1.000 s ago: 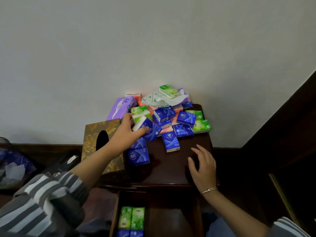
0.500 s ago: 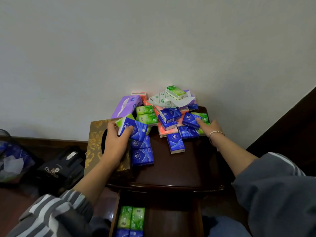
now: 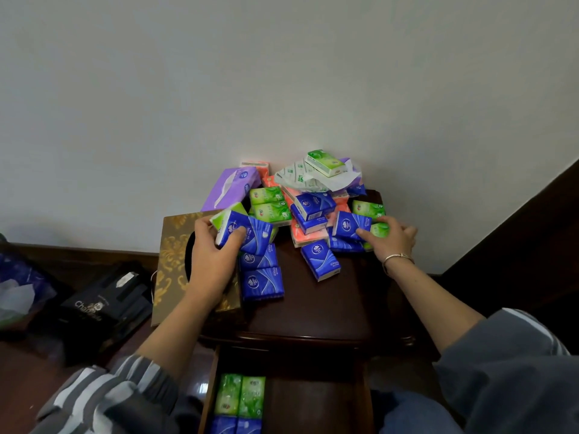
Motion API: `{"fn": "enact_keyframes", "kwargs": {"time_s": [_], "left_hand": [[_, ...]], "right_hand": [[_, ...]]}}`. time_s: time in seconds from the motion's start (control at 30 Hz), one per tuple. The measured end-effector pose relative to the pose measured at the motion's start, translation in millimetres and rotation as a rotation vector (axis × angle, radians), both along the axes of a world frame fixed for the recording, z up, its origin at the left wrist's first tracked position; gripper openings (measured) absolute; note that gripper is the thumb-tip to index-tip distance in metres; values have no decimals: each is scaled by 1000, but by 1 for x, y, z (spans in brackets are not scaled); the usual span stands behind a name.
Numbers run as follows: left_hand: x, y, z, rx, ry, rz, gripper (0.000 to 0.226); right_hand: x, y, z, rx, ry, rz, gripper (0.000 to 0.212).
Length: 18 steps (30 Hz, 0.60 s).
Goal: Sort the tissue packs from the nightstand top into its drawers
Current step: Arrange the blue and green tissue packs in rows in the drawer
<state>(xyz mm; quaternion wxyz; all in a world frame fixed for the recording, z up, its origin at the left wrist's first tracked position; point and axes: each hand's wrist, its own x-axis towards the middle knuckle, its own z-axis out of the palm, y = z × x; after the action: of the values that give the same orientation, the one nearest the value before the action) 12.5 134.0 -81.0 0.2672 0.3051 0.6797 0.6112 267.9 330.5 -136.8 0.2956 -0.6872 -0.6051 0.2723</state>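
1. The bench (image 3: 329, 308), the nightstand's dark top, carries the tissue packs in a heap (image 3: 313, 211) at its back, against the wall. Work from the loose front edge of the heap so it does not slide.
2. The drawer (image 3: 316, 402) stands open under the bench's front edge. Green packs (image 3: 239, 394) and, nearer the camera, blue packs (image 3: 235, 426) are lined up along its left side. Colour looks like the sorting rule, so each handful should match a row.
3. A gold tissue box (image 3: 174, 255) stands at the bench's left edge, partly behind the left arm. It could be knocked on the way down.
4. The left hand (image 3: 213, 261) is curled round a blue pack (image 3: 250, 234), with a green pack (image 3: 225, 216) held behind it. Probably two colours in one grip, so split them over the drawer rather than dropping both together.
5. The right hand (image 3: 393, 241) reaches into the heap's right side, fingers over a small green pack (image 3: 379, 229) and thumb against another blue one (image 3: 349, 225). I cannot tell whether it has closed on either. Take one colour only.
6. A single blue pack (image 3: 321, 260) lies loose in front of the heap, an easy next pick.
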Motion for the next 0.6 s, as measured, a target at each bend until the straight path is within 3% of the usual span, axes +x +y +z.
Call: {"fn": "enact_keyframes", "kwargs": {"time_s": [0.3,0.47,0.6], "left_hand": [[1,1,0,16,11,2,35],[1,0,0,14,18,-3,36],[2,0,1,13,22,-4,36]], "right_hand": [[-3,11,11,-40,-178,120,47],[-9,1,15,33,-179,50,12],[-9,-6,17,34,-113,-5,8]]}}
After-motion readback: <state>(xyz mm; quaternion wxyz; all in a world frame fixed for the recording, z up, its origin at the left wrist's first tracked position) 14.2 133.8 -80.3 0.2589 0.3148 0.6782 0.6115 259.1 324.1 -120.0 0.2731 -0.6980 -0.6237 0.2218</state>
